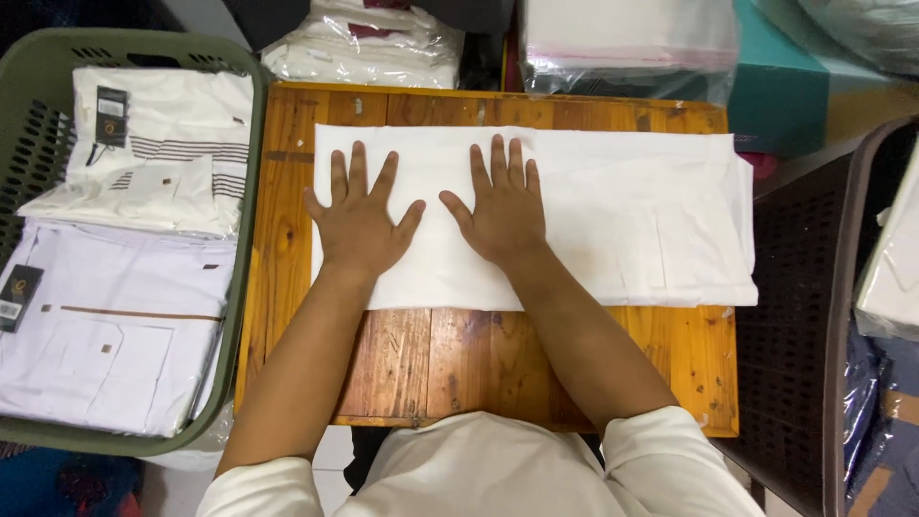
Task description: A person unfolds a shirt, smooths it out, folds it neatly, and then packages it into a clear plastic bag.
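On the wooden table [459, 369] in front of me lies a white garment [613, 215], folded into a long flat rectangle that runs across most of the tabletop. Both my palms press down on its left part: left hand [359, 225] near the left edge, right hand [503, 211] just beside it, thumbs nearly meeting. All fingers are spread wide and flat; neither hand grips anything. I judge the fold about halfway: the cloth is already narrowed lengthwise and smoothed, but it is much longer than the shirts [124, 268] stacked in the green basket [244, 239] at my left, so the crosswise folds seem left to do. Bagged garments [369, 48] sit past the table's far edge, and 1 dark crate [804, 316] stands at my right.
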